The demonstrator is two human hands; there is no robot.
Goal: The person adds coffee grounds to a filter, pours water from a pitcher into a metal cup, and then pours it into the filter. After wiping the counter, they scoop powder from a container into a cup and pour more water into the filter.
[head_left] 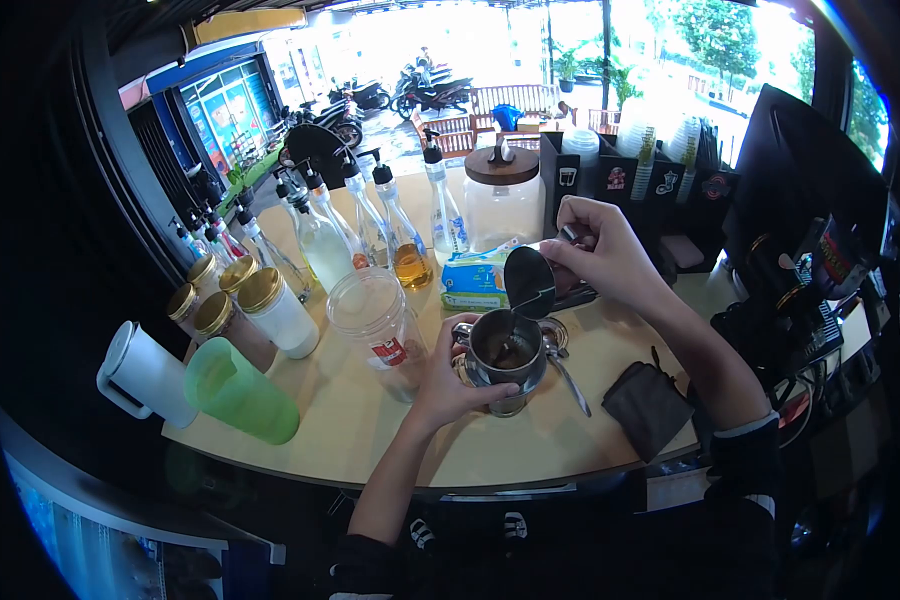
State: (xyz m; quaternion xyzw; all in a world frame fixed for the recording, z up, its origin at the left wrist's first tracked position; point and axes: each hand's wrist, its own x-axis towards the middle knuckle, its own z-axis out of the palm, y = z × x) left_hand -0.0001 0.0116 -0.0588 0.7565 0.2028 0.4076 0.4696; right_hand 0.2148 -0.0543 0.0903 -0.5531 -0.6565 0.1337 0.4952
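Observation:
My left hand (452,388) wraps around a shiny steel jug (533,372) with a side handle, held upright over the counter. Brown liquid shows inside it. Above its mouth, my right hand (602,252) grips a small dark metal pitcher (528,280) by its handle. The pitcher is tipped down toward the jug, and a thin dark stream seems to run from its lip. A metal spoon (572,388) lies just right of the jug, by a small metal dish (556,335). Close on the left stands a clear plastic jar (375,318).
Pump bottles (406,255), a wooden-lidded glass jar (502,205) and a blue wipes pack (473,280) stand behind. Gold-lidded jars (280,315), a green cup (242,392) and a white pitcher (148,375) are left. A dark cloth (648,408) lies right, near a cup holder (625,182).

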